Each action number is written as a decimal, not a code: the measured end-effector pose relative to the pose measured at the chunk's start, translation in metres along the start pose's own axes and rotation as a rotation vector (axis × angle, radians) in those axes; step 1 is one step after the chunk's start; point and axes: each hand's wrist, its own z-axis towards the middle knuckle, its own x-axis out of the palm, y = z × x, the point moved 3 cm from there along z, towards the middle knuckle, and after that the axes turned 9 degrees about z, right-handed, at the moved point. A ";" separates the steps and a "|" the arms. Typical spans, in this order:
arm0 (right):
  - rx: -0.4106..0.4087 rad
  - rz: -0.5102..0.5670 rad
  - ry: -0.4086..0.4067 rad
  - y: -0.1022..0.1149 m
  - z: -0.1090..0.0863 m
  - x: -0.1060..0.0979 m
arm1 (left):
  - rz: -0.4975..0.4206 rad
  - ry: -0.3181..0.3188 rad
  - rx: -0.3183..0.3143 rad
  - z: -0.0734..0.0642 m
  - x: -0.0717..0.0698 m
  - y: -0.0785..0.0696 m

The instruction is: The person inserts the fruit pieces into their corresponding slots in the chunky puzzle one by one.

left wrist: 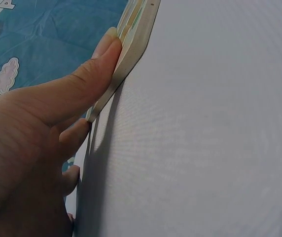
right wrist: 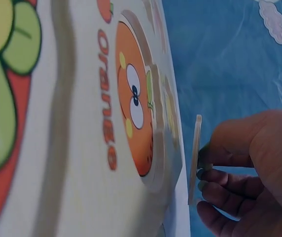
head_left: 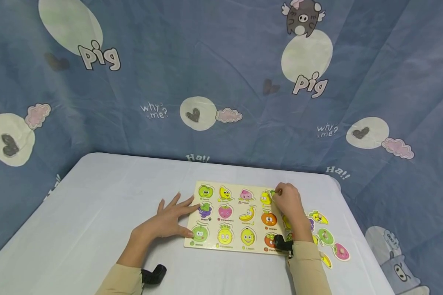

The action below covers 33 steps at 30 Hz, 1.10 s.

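Observation:
A cream fruit puzzle board (head_left: 211, 235) with rows of shaped recesses lies on the white table. At its left edge my left hand (head_left: 166, 221) rests with fingers spread; the thumb (left wrist: 89, 74) presses the board's edge in the left wrist view. Over the upper right corner, by the yellow pear-like picture (head_left: 266, 198), my right hand (head_left: 289, 203) pinches a thin puzzle piece (right wrist: 195, 160). That piece shows edge-on in the right wrist view, standing clear of the board surface, so its picture is hidden. The orange picture (right wrist: 133, 101) appears nearer that camera.
Loose puzzle pieces lie right of the board, partly behind my right forearm: a green round one (head_left: 325, 236), a strawberry (head_left: 341, 251), a banana (head_left: 326, 259) and a yellow one (head_left: 319, 217). A blue printed curtain (head_left: 221, 73) hangs behind the white table (head_left: 133, 180).

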 end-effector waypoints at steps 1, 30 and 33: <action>-0.001 0.001 0.004 0.001 0.000 0.001 | 0.002 -0.002 0.001 0.000 0.000 0.000; -0.032 0.036 0.026 0.013 -0.003 0.014 | 0.010 -0.006 -0.011 0.000 0.000 -0.001; -0.031 0.025 0.035 0.013 -0.003 0.015 | 0.007 -0.007 -0.012 0.001 0.000 -0.001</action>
